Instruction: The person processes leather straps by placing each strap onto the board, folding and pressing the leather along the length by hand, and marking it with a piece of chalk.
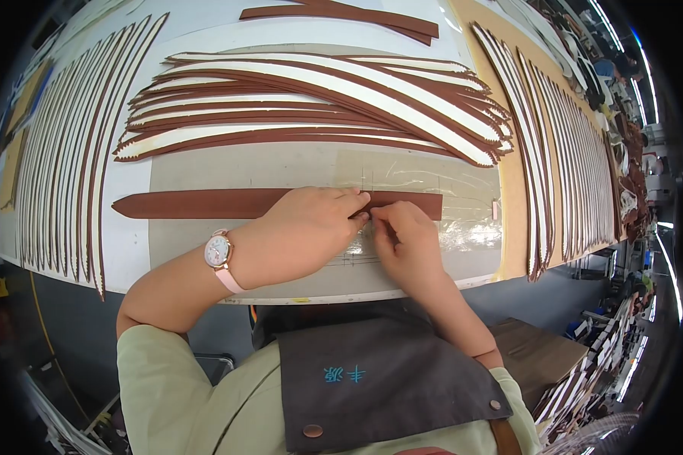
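A brown leather strip (pixel 205 203) lies crosswise before me, brown face up, with a pointed left end and a square right end. My left hand (pixel 307 227), with a watch (pixel 218 251) on its wrist, rests across the strip. Its fingers press on top and its thumb is at the near edge. Close beside it, my right hand (pixel 407 239) has thumb and index finger pinched together at that same near edge. The fingertips of both hands almost meet there. Whatever small detail sits between them is hidden.
A loose pile of brown-and-white strips (pixel 319 98) lies just beyond the hands. Rows of similar strips stand at the left (pixel 91 144) and the right (pixel 577 152). More brown strips (pixel 341 17) lie at the far edge. A grey mat (pixel 243 167) is under the work.
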Motion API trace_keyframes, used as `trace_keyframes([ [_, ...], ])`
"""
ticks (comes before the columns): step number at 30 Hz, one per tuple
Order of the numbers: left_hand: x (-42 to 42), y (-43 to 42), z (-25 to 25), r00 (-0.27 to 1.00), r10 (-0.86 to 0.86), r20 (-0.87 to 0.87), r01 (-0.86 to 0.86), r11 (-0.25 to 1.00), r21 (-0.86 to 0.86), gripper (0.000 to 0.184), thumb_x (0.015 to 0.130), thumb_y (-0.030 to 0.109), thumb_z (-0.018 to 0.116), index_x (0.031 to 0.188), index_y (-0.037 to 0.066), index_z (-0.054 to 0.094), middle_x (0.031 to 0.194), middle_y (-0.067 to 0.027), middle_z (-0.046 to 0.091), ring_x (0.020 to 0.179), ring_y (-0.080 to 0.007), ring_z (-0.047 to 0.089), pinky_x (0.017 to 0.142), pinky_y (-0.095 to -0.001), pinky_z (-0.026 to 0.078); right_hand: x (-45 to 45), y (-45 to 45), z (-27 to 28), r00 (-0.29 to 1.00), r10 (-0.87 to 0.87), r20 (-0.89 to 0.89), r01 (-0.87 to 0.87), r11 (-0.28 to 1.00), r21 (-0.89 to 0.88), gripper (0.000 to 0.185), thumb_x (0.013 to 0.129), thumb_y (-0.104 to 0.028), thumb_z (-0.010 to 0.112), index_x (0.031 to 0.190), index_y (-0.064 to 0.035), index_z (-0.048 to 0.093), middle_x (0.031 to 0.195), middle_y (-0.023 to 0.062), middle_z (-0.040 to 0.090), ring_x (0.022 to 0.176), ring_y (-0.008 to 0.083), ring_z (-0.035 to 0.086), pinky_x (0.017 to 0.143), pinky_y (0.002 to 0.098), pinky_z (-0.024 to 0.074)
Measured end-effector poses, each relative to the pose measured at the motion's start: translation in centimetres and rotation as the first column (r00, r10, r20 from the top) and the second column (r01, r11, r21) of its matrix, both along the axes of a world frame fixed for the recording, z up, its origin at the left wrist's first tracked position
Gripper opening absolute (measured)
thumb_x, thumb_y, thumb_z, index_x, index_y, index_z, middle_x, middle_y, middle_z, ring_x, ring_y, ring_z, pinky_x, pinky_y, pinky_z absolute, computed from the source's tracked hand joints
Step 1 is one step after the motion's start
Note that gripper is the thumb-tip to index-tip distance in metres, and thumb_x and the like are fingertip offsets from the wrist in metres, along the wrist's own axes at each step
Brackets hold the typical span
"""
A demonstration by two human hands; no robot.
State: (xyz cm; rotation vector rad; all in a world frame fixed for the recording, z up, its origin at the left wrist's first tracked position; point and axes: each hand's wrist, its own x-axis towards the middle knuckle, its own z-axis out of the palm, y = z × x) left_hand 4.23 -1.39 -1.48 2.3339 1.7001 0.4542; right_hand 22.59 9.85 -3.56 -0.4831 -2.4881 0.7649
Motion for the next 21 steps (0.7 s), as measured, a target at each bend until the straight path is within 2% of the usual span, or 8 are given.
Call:
trace_keyframes([
  [3, 0.0, 0.0, 0.0, 1.0, -0.003, -0.008, 0.004, 1.0, 0.01, 0.036, 0.091, 0.006, 0.06, 0.124, 0.0, 0.07, 0.14, -0.0154, 0.062, 0.126, -0.0277, 0.062, 0.102, -0.0382, 0.053, -0.1, 0.2, 0.4, 0.998, 0.027, 0.055, -0.03, 0.998, 0.054, 0.012, 0.083, 0.003, 0.068, 0.093, -0.0018, 0.063, 0.084, 0.015, 0.066, 0.078, 0.036, 0.065, 0.065, 0.0443, 0.0523],
  [6, 0.0, 0.1, -0.1, 1.0, -0.005, 0.0, 0.005, 0.999, 0.039, 0.035, 0.09, 0.007, 0.06, 0.123, 0.0, 0.07, 0.139, -0.0154, 0.062, 0.125, -0.0278, 0.062, 0.101, -0.0385, 0.053, 0.1, 0.5, 0.8, 0.999, -0.039, 0.023, 0.042, 0.982, -0.182, 0.008, 0.087, 0.0, 0.068, 0.094, -0.0012, 0.065, 0.083, 0.0136, 0.067, 0.074, 0.0302, 0.065, 0.065, 0.0392, 0.0523],
  [9, 0.0, -0.1, 0.2, 1.0, 0.002, 0.007, -0.002, 0.999, 0.052, 0.035, 0.09, 0.007, 0.06, 0.123, 0.001, 0.07, 0.138, -0.0146, 0.063, 0.124, -0.028, 0.063, 0.099, -0.0385, 0.054, 0.0, 2.2, 1.5, 0.978, -0.205, 0.045, 0.199, 0.838, -0.508, 0.006, 0.091, -0.003, 0.067, 0.097, -0.0006, 0.067, 0.079, 0.0112, 0.067, 0.069, 0.0219, 0.063, 0.065, 0.0339, 0.0508],
  [12, -0.2, 0.0, -0.3, 1.0, -0.007, 0.005, 0.007, 0.996, 0.093, 0.033, 0.091, 0.008, 0.06, 0.122, 0.003, 0.071, 0.138, -0.0146, 0.063, 0.123, -0.0287, 0.063, 0.099, -0.0385, 0.055, -1.0, 4.7, 1.2, 0.971, -0.23, 0.068, 0.239, 0.9, -0.365, 0.008, 0.094, -0.005, 0.067, 0.1, -0.0006, 0.068, 0.074, 0.0083, 0.066, 0.066, 0.0169, 0.059, 0.065, 0.0307, 0.0497],
  [13, -0.4, 0.2, -0.5, 1.0, -0.002, 0.019, 0.001, 0.997, 0.072, 0.033, 0.09, 0.009, 0.063, 0.122, 0.003, 0.071, 0.136, -0.0143, 0.063, 0.123, -0.0292, 0.063, 0.098, -0.0389, 0.054, -0.9, 5.1, 0.8, 0.968, -0.229, 0.104, 0.251, 0.894, -0.372, 0.012, 0.095, -0.006, 0.067, 0.105, -0.0009, 0.069, 0.08, 0.0101, 0.066, 0.069, 0.0178, 0.06, 0.065, 0.0307, 0.0509],
  [16, -0.8, 0.6, 0.4, 0.996, 0.065, 0.066, -0.065, 0.998, -0.002, 0.036, 0.087, 0.013, 0.072, 0.122, 0.005, 0.069, 0.13, -0.0129, 0.064, 0.119, -0.0304, 0.062, 0.097, -0.0401, 0.053, -0.3, 4.9, 1.2, 0.96, -0.277, 0.051, 0.273, 0.873, -0.405, 0.022, 0.092, -0.01, 0.072, 0.112, -0.0015, 0.068, 0.092, 0.0115, 0.065, 0.082, 0.0222, 0.061, 0.074, 0.0343, 0.0528],
  [19, -0.9, 0.8, 1.5, 0.972, 0.19, 0.138, -0.184, 0.981, -0.061, 0.039, 0.082, 0.017, 0.079, 0.119, 0.007, 0.067, 0.121, -0.0105, 0.063, 0.114, -0.0309, 0.06, 0.095, -0.041, 0.052, 2.5, 5.0, 2.2, 0.975, -0.18, 0.132, 0.195, 0.975, -0.109, 0.036, 0.086, -0.012, 0.077, 0.118, -0.0022, 0.066, 0.103, 0.0113, 0.062, 0.097, 0.0273, 0.059, 0.086, 0.0393, 0.0514],
  [21, -1.3, 0.9, 0.4, 0.947, 0.254, 0.197, -0.248, 0.967, -0.054, 0.041, 0.08, 0.017, 0.082, 0.116, 0.008, 0.066, 0.116, -0.0088, 0.062, 0.11, -0.0308, 0.059, 0.093, -0.0413, 0.051, 4.0, 5.4, 2.1, 0.976, -0.129, 0.176, 0.137, 0.99, -0.034, 0.04, 0.083, -0.014, 0.079, 0.119, -0.002, 0.066, 0.104, 0.0105, 0.061, 0.102, 0.0302, 0.057, 0.091, 0.0407, 0.0493],
])
